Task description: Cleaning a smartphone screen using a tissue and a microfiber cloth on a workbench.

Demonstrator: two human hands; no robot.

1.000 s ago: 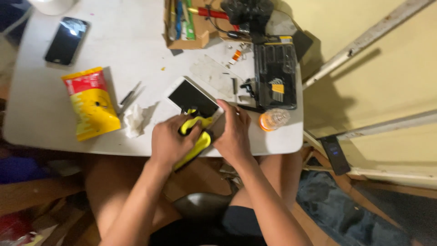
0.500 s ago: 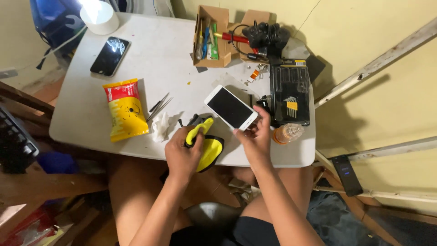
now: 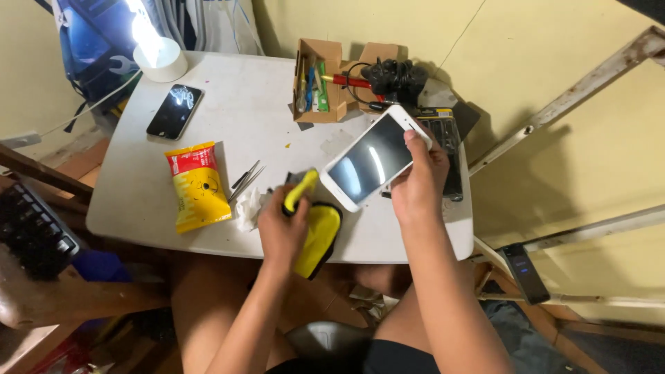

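My right hand (image 3: 418,185) holds a white smartphone (image 3: 374,158) up above the table, its glossy screen tilted towards me. My left hand (image 3: 280,228) grips a yellow and black handheld tool (image 3: 315,225) at the near edge of the white table (image 3: 249,111). The tool's yellow tip sits just left of the phone's lower corner. A crumpled white tissue (image 3: 247,208) lies right beside my left hand.
A yellow and red snack packet (image 3: 194,187), tweezers (image 3: 244,181) and a black phone (image 3: 174,111) lie on the table's left half. A lit white lamp (image 3: 159,59) stands far left. A cardboard box of tools (image 3: 320,85), black cables (image 3: 391,76) and a black case (image 3: 450,149) sit at the back right.
My right hand has lifted the white phone higher and turned its screen towards me. The left hand stays on the yellow tool. The camera has shifted, showing more of the table's left side.
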